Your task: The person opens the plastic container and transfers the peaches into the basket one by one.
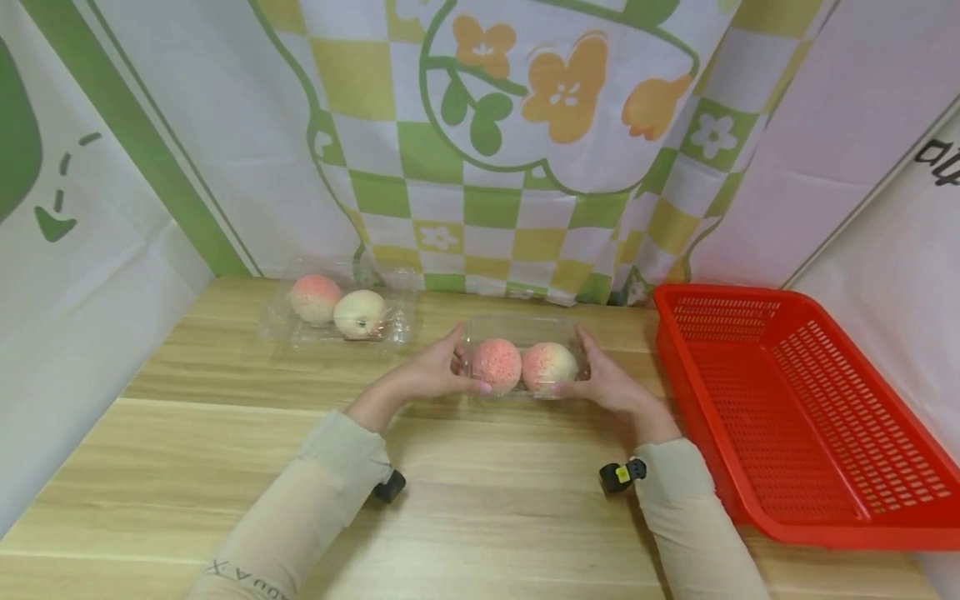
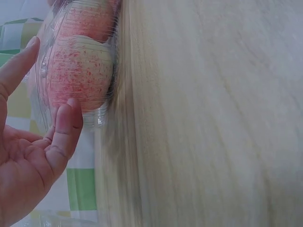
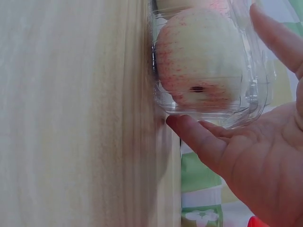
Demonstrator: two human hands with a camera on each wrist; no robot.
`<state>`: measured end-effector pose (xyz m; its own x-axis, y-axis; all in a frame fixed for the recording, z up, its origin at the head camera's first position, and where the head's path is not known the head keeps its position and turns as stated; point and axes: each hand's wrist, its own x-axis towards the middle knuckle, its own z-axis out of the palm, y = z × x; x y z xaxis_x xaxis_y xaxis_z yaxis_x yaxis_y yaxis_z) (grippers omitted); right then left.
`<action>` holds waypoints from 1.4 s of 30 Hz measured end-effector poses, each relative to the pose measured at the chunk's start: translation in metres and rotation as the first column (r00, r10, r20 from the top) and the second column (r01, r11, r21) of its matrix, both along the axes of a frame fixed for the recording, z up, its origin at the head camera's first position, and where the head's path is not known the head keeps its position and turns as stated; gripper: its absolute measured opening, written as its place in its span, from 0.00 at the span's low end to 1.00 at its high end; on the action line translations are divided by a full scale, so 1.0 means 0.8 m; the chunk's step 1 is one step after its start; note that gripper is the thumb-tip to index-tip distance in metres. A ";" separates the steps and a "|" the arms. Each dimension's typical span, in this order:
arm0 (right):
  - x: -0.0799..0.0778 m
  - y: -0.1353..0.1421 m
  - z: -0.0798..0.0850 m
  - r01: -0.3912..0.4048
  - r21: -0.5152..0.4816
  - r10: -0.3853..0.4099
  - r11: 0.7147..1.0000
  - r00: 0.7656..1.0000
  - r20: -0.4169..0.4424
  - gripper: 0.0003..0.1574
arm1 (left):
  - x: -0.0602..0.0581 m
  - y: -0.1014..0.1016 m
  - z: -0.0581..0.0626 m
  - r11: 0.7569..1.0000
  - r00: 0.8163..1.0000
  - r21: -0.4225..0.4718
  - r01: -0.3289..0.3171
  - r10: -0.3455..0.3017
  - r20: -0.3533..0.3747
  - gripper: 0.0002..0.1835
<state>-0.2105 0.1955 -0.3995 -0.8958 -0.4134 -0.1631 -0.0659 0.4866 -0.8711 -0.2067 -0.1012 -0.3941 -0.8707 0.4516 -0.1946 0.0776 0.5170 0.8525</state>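
Observation:
A clear plastic clamshell box (image 1: 522, 327) with two peaches inside is held between both hands near the back of the table. My left hand (image 1: 435, 367) grips its left end, thumb at the front and fingers towards the back. At the opposite end, my right hand (image 1: 611, 379) holds it the same way. The left peach (image 1: 497, 366) is mostly pink; the right peach (image 1: 550, 367) is pink and cream. In the left wrist view, the thumb (image 2: 67, 125) lies against the box's corner. The right wrist view shows a cream peach (image 3: 201, 56) through the ribbed plastic, close to the wooden tabletop.
Another clear plastic box (image 1: 405, 321), also with two peaches (image 1: 337, 307), sits at the back left. A red perforated basket (image 1: 712, 417) stands on the right side of the wooden table (image 1: 480, 517). Behind hangs a checked, flowered curtain (image 1: 495, 200).

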 end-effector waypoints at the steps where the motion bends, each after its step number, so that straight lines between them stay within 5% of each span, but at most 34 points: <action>1: 0.001 -0.001 0.000 -0.001 0.001 0.001 1.000 1.000 0.004 0.73 | 0.000 0.000 -0.001 1.000 1.000 0.003 -0.002 0.002 0.002 0.65; 15: 0.013 -0.013 0.005 -0.004 -0.016 0.005 1.000 0.999 0.044 0.75 | 0.011 -0.013 -0.002 0.997 0.999 0.079 -0.016 0.013 0.036 0.65; 42: 0.077 -0.030 0.013 -0.053 -0.027 0.052 0.998 0.998 -0.022 0.75 | 0.079 -0.035 0.009 0.990 0.996 0.128 -0.063 0.054 0.076 0.67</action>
